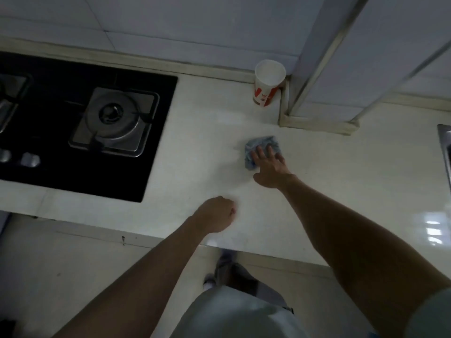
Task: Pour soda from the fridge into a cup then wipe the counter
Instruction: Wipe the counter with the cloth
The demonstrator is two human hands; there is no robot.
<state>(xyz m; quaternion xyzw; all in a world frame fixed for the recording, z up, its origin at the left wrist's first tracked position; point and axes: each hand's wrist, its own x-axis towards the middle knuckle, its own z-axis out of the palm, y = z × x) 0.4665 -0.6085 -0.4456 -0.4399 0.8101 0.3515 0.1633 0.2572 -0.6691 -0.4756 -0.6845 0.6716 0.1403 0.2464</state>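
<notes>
A red-and-white paper cup (pixel 268 82) stands upright at the back of the pale counter (pixel 341 181), against the wall corner. A crumpled blue-grey cloth (pixel 261 146) lies flat on the counter in front of it. My right hand (pixel 271 168) presses down on the cloth with fingers spread over its near half. My left hand (pixel 216 213) rests as a closed fist on the counter near the front edge, holding nothing. No soda bottle is in view.
A black gas hob (pixel 80 128) with a steel burner (pixel 114 120) fills the counter's left side. A tiled pillar (pixel 324 93) juts out behind the cloth. A steel sink rim (pixel 445 147) shows at the far right edge.
</notes>
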